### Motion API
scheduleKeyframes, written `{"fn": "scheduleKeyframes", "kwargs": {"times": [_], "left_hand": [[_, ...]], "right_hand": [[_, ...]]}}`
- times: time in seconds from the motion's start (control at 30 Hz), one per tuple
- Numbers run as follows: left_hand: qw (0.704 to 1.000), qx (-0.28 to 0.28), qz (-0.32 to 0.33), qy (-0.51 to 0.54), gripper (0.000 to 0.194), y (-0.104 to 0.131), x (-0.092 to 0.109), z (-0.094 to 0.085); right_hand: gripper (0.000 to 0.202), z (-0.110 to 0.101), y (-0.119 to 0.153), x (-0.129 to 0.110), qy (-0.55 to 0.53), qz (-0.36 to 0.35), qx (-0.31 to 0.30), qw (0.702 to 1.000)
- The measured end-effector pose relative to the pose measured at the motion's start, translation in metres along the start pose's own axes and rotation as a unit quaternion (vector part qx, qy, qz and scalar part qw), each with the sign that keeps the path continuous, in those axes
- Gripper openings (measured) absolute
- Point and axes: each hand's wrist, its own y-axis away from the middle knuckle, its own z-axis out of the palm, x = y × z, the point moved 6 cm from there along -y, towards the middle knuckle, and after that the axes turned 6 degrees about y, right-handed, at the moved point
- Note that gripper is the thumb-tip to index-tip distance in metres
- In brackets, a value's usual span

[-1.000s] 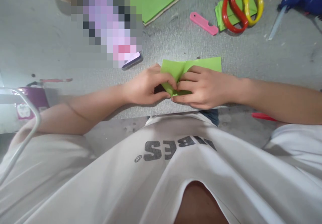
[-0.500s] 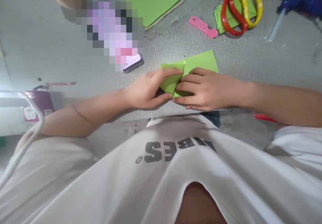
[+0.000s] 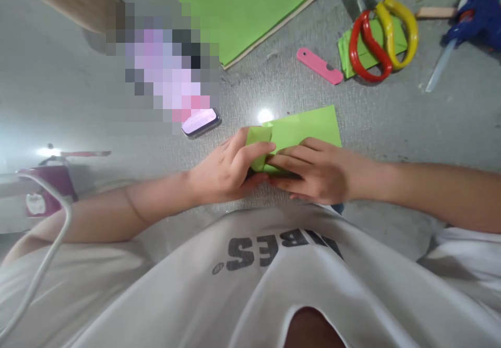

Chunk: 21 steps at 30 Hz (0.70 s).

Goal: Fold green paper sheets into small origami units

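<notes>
Where the grey table (image 3: 391, 123) meets the person's white shirt, both hands work on a folded piece of green paper (image 3: 303, 129) lying near the table's front edge. The left hand (image 3: 227, 173) has its fingers curled closed around the paper's left end, thumb beneath and forefinger over the top, pinching a raised fold. The right hand (image 3: 317, 170) lies flat on the paper's near part, fingers stretched out together and pressing it down, their tips touching the left hand's fingers. The paper's far right corner lies free on the table beyond the knuckles. Farther back lie a large green sheet (image 3: 242, 3), a pink utility knife (image 3: 319, 66), and scissors with red and yellow handles (image 3: 381, 37) resting on a smaller green scrap. A blue glue gun (image 3: 475, 14) sits at the far right, well apart from the hands.
</notes>
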Motion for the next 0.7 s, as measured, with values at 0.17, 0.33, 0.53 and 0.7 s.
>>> {"fn": "scheduleKeyframes", "kwargs": {"times": [0.17,0.33,0.53,0.7], "left_hand": [[1.0,-0.019,-0.009,-0.022,0.039,-0.004,0.004,-0.008],[0.999,-0.034,0.017,-0.037,0.026,-0.015,0.009,-0.014],[0.998,-0.048,-0.003,-0.037,0.027,-0.017,0.008,-0.016],[0.998,-0.055,-0.023,-0.033,0.028,-0.016,0.007,-0.015]], "right_hand": [[0.039,0.006,0.001,-0.004,-0.04,0.039,0.009,0.998],[0.044,0.001,0.0,-0.001,-0.079,0.062,-0.002,0.995],[0.051,-0.005,-0.002,0.0,-0.074,0.049,-0.075,0.993],[0.051,-0.003,0.001,-0.001,-0.052,0.097,-0.097,0.989]]}}
